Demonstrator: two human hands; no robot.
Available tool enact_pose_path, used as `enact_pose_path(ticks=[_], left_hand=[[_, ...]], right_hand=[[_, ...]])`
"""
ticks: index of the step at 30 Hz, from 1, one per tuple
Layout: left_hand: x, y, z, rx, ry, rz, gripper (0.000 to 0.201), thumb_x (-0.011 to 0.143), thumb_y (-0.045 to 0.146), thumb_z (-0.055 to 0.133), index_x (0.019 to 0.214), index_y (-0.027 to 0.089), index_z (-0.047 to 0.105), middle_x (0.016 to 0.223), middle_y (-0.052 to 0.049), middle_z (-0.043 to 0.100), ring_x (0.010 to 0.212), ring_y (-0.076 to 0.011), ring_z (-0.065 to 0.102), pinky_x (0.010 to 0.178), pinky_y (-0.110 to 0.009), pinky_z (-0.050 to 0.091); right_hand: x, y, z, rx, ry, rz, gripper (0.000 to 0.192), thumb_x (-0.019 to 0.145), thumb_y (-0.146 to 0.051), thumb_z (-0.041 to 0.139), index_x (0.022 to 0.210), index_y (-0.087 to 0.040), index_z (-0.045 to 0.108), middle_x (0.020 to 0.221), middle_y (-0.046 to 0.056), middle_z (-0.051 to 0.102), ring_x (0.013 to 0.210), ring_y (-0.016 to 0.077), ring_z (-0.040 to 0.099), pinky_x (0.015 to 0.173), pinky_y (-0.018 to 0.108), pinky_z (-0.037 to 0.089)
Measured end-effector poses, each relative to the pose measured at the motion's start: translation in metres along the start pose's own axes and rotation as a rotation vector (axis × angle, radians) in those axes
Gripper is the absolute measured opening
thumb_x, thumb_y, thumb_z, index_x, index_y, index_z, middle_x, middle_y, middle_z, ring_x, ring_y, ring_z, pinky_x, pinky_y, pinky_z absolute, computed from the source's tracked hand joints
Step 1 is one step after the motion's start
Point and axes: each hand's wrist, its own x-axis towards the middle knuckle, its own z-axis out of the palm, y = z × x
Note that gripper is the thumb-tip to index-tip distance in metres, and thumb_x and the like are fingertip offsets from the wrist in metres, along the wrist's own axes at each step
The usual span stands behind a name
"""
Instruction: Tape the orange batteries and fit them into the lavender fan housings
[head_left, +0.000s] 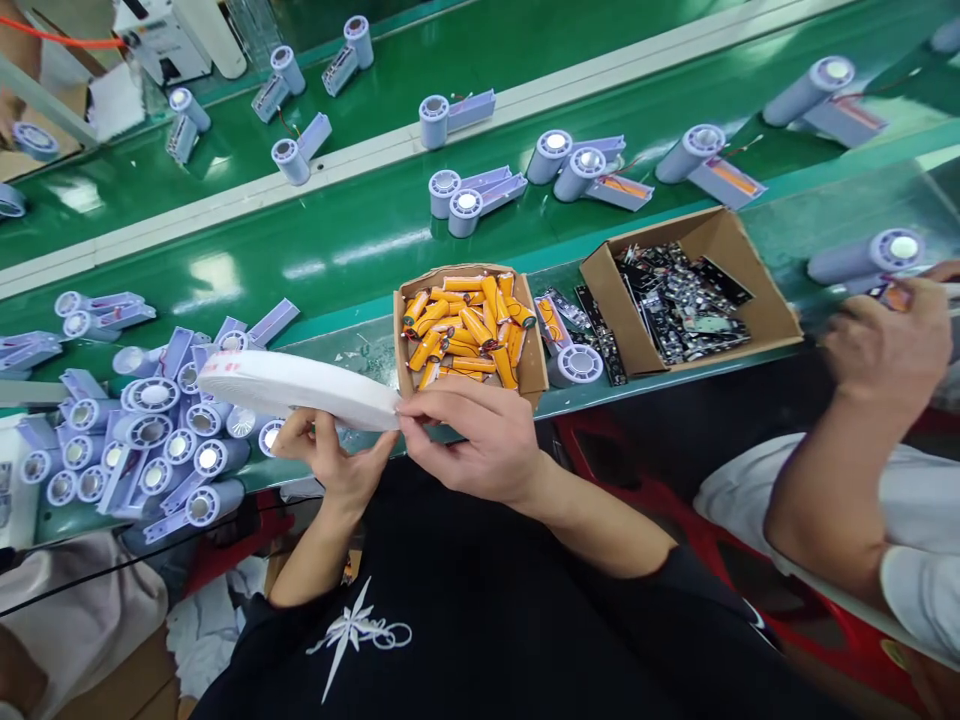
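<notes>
Spanning both hands (420, 445) — white roll (292, 385)

Box of orange cells (465, 330), circuit-board box (686, 290)

We're on a factory assembly line: a long green conveyor belt (360, 230) runs past carrying lavender fan housings (457, 195) spaced along it. At its edge sit a cardboard box of orange battery cells (465, 325), another box of black circuit boards (682, 300), and a heap of housings (150, 430). A co-worker's arm (847, 440) works right alongside.
</notes>
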Motion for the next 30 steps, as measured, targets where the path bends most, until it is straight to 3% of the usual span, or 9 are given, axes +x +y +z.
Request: enact_pose_path(ticks=[5, 11, 15, 17, 23, 27, 30], left_hand=[[-0.009, -0.006, 0.001, 0.032, 0.016, -0.022, 0.076, 0.079, 0.063, 0.09, 0.136, 0.021, 0.062, 0.12, -0.013, 0.049, 0.122, -0.0384, 0.048, 0.109, -0.064, 0.041], [-0.016, -0.012, 0.002, 0.025, -0.063, -0.149, 0.081, 0.074, 0.067, 0.091, 0.133, 0.021, 0.063, 0.122, -0.016, 0.047, 0.13, -0.0438, 0.043, 0.112, -0.071, 0.036], [-0.009, -0.006, -0.001, 0.032, -0.005, -0.028, 0.081, 0.074, 0.066, 0.093, 0.134, 0.022, 0.062, 0.119, -0.012, 0.048, 0.121, -0.0372, 0.048, 0.108, -0.063, 0.042], [-0.005, 0.002, -0.003, 0.003, -0.038, 0.001, 0.08, 0.076, 0.063, 0.094, 0.137, 0.022, 0.061, 0.12, -0.011, 0.049, 0.117, -0.0342, 0.051, 0.104, -0.059, 0.045], [0.001, 0.024, -0.01, -0.185, -0.204, -0.103, 0.067, 0.08, 0.056, 0.093, 0.132, 0.023, 0.066, 0.12, -0.008, 0.049, 0.117, -0.0302, 0.051, 0.104, -0.052, 0.048], [0.008, 0.014, -0.011, -0.262, -0.296, -0.215, 0.08, 0.072, 0.059, 0.098, 0.137, 0.026, 0.065, 0.124, -0.007, 0.047, 0.121, -0.0292, 0.051, 0.109, -0.05, 0.047], [0.015, 0.003, -0.011, -0.231, -0.259, -0.235, 0.087, 0.069, 0.06, 0.1, 0.14, 0.026, 0.064, 0.126, -0.007, 0.047, 0.124, -0.0299, 0.05, 0.11, -0.049, 0.046]], right_hand=[[-0.002, -0.005, 0.0, -0.04, -0.024, 0.031, 0.005, 0.099, -0.017, 0.073, 0.097, -0.022, 0.074, 0.083, 0.0, 0.082, 0.073, 0.0142, 0.079, 0.071, 0.024, 0.067], [-0.001, -0.004, -0.001, -0.003, -0.032, 0.081, 0.01, 0.097, -0.012, 0.071, 0.092, -0.021, 0.073, 0.082, 0.001, 0.082, 0.07, 0.0133, 0.077, 0.07, 0.023, 0.065], [-0.003, -0.002, 0.001, 0.053, -0.035, 0.112, 0.013, 0.098, -0.014, 0.069, 0.089, -0.022, 0.073, 0.079, 0.0, 0.08, 0.065, 0.0123, 0.074, 0.066, 0.023, 0.064], [-0.005, 0.0, 0.003, 0.086, -0.017, 0.124, 0.012, 0.1, -0.016, 0.069, 0.09, -0.022, 0.073, 0.077, -0.001, 0.079, 0.064, 0.0122, 0.073, 0.064, 0.023, 0.063], [-0.012, 0.001, 0.005, 0.052, 0.054, 0.028, 0.012, 0.1, -0.012, 0.07, 0.096, -0.023, 0.07, 0.08, -0.001, 0.08, 0.066, 0.0115, 0.073, 0.065, 0.021, 0.061], [-0.014, -0.002, -0.001, -0.014, 0.022, -0.011, 0.015, 0.1, -0.011, 0.068, 0.094, -0.025, 0.068, 0.077, -0.002, 0.077, 0.065, 0.0119, 0.072, 0.063, 0.022, 0.059], [-0.012, 0.001, -0.006, -0.036, -0.053, -0.043, 0.015, 0.103, -0.012, 0.067, 0.094, -0.024, 0.068, 0.077, -0.002, 0.077, 0.064, 0.0117, 0.071, 0.064, 0.022, 0.058]])
